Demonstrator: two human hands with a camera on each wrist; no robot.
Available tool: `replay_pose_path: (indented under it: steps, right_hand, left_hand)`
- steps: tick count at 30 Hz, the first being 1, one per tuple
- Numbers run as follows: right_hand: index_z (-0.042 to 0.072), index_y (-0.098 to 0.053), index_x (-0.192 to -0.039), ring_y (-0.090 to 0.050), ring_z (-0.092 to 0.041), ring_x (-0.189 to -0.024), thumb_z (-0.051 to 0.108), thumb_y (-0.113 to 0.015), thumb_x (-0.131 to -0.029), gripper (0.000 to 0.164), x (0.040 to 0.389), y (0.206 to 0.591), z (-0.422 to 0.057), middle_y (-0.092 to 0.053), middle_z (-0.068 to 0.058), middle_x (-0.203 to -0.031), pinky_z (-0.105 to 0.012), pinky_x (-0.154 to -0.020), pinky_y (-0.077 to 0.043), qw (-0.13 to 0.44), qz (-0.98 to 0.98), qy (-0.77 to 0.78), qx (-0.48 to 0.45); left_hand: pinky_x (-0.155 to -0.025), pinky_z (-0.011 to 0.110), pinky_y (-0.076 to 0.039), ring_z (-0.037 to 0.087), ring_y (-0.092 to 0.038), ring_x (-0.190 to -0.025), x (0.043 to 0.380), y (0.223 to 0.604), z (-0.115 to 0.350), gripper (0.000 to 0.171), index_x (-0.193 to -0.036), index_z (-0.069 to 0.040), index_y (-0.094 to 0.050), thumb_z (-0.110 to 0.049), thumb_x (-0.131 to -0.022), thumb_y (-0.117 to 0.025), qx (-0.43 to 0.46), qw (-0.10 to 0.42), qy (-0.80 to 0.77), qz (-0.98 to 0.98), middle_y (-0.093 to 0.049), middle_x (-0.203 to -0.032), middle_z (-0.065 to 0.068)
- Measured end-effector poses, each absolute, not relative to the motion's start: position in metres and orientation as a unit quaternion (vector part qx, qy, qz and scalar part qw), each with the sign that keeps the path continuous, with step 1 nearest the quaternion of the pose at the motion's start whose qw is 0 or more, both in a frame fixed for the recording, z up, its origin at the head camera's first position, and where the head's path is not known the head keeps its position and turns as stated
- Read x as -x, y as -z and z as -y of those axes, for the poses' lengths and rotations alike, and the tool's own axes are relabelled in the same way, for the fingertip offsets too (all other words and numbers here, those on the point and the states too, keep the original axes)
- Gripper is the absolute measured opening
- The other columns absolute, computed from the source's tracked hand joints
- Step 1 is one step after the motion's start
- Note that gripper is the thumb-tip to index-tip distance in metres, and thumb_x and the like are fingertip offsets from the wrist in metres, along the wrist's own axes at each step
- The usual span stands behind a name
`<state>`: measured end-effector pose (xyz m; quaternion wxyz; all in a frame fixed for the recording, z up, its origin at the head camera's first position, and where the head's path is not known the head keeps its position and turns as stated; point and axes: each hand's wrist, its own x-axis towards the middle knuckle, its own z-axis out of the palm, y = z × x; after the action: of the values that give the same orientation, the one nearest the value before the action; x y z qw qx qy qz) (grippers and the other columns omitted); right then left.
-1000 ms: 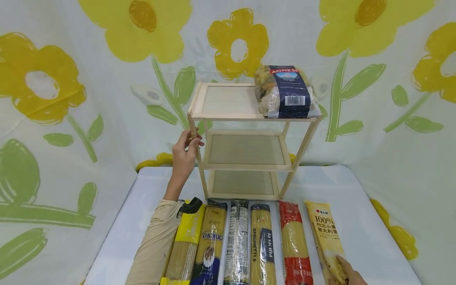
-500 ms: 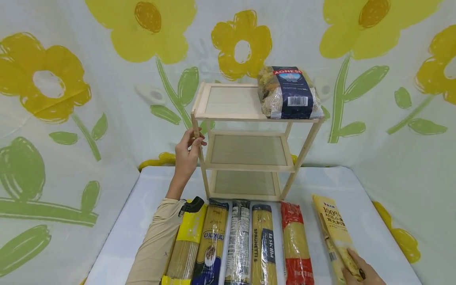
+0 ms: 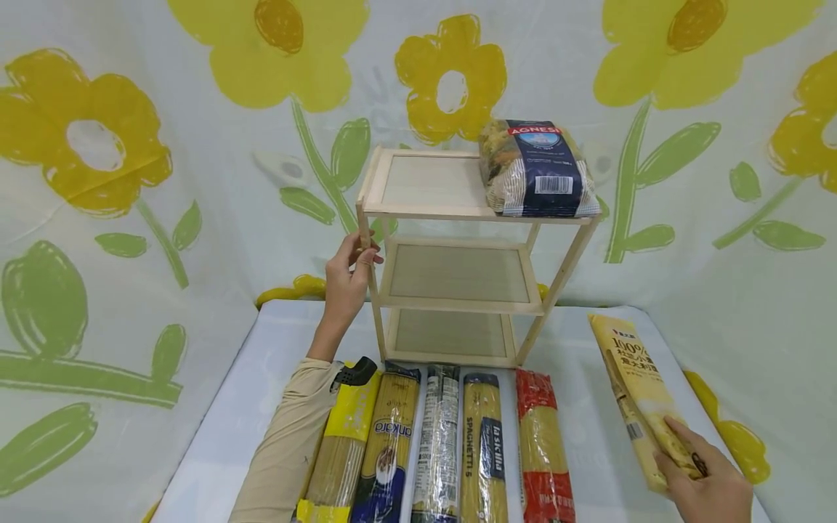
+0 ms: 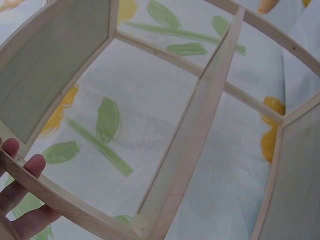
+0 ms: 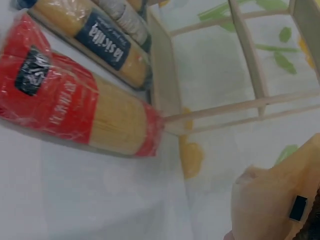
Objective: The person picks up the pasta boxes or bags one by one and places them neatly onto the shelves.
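Note:
My left hand (image 3: 345,283) grips the left front post of a three-tier wooden shelf rack (image 3: 458,306), just below its top board. In the left wrist view the fingers (image 4: 36,165) curl round that pale wooden bar. At the lower right, my right hand (image 3: 709,468) holds the lower end of a yellow spaghetti packet (image 3: 637,370) with Chinese lettering, thumb on one side and fingers on the other. The packet slants up and left, and appears raised off the table. A navy-banded Agnesi pasta bag (image 3: 539,171) lies on the right of the rack's top board.
Several spaghetti packets lie side by side before the rack, among them a red-ended one (image 3: 544,443), a La Sicilia one (image 3: 484,443) and a blue-and-yellow one (image 3: 389,443). A flower-printed cloth (image 3: 216,145) hangs behind the white table (image 3: 222,407).
My right hand has moved right and away from me with the yellow spaghetti packet, leaving the row. The left hand keeps its grip on the post. The view has shifted slightly.

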<state>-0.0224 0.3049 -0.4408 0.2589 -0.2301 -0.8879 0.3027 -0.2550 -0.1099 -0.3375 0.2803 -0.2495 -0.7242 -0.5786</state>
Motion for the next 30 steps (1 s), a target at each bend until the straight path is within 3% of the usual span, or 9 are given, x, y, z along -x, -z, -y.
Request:
replay_pose_path:
  steps: [6, 12, 17, 20, 26, 30]
  right_hand:
    - [0.002, -0.067, -0.115, -0.039, 0.015, -0.05, -0.008, -0.08, -0.064, 0.054, 0.025, 0.427, -0.307, -0.064, -0.032, -0.098, -0.01, -0.041, -0.035, 0.278, 0.895, -0.293, 0.191]
    - [0.003, -0.068, -0.114, -0.039, 0.012, -0.049, -0.009, -0.081, -0.062, 0.054, 0.03, 0.415, -0.308, -0.066, -0.023, -0.079, -0.012, -0.039, -0.035, 0.298, 0.891, -0.288, 0.183]
    - [0.001, -0.066, -0.117, -0.036, 0.022, -0.054, -0.007, -0.08, -0.066, 0.054, 0.037, 0.401, -0.311, -0.062, -0.036, -0.099, -0.01, -0.04, -0.034, 0.281, 0.894, -0.297, 0.187]
    - [0.003, -0.066, -0.119, -0.033, 0.027, -0.06, -0.008, -0.079, -0.067, 0.054, 0.041, 0.389, -0.312, -0.06, -0.034, -0.109, -0.006, -0.043, -0.034, 0.281, 0.894, -0.293, 0.191]
    - [0.007, -0.064, -0.123, -0.03, 0.027, -0.066, -0.005, -0.079, -0.069, 0.056, 0.048, 0.365, -0.315, -0.06, -0.029, -0.114, -0.002, -0.046, -0.034, 0.272, 0.893, -0.287, 0.216]
    - [0.004, -0.061, -0.126, -0.034, 0.027, -0.058, -0.005, -0.076, -0.073, 0.056, 0.055, 0.345, -0.318, -0.058, -0.034, -0.114, -0.005, -0.041, -0.034, 0.277, 0.892, -0.293, 0.204]
  left_hand:
    - [-0.069, 0.054, -0.054, 0.042, -0.063, -0.081, 0.256, 0.338, 0.11, 0.026, -0.121, 0.011, -0.052, 0.002, -0.096, -0.048, 0.251, 0.286, 0.571, 0.728, -0.058, -0.096, 0.027]
    - [-0.07, 0.053, -0.055, 0.041, -0.063, -0.081, 0.257, 0.338, 0.11, 0.026, -0.121, 0.011, -0.052, 0.002, -0.096, -0.049, 0.252, 0.288, 0.568, 0.728, -0.058, -0.097, 0.028]
    - [-0.071, 0.052, -0.055, 0.041, -0.063, -0.081, 0.257, 0.338, 0.11, 0.026, -0.12, 0.011, -0.052, 0.003, -0.096, -0.049, 0.248, 0.292, 0.566, 0.73, -0.059, -0.096, 0.026]
    - [-0.071, 0.052, -0.055, 0.04, -0.063, -0.081, 0.256, 0.338, 0.11, 0.026, -0.12, 0.011, -0.052, 0.002, -0.096, -0.049, 0.247, 0.292, 0.567, 0.73, -0.059, -0.096, 0.026]
    - [-0.071, 0.053, -0.055, 0.04, -0.063, -0.081, 0.257, 0.339, 0.11, 0.025, -0.12, 0.011, -0.052, 0.003, -0.096, -0.049, 0.247, 0.29, 0.565, 0.732, -0.059, -0.096, 0.026]
    - [-0.071, 0.053, -0.054, 0.041, -0.063, -0.081, 0.257, 0.339, 0.111, 0.025, -0.12, 0.011, -0.053, 0.002, -0.096, -0.049, 0.248, 0.29, 0.567, 0.73, -0.059, -0.096, 0.026]
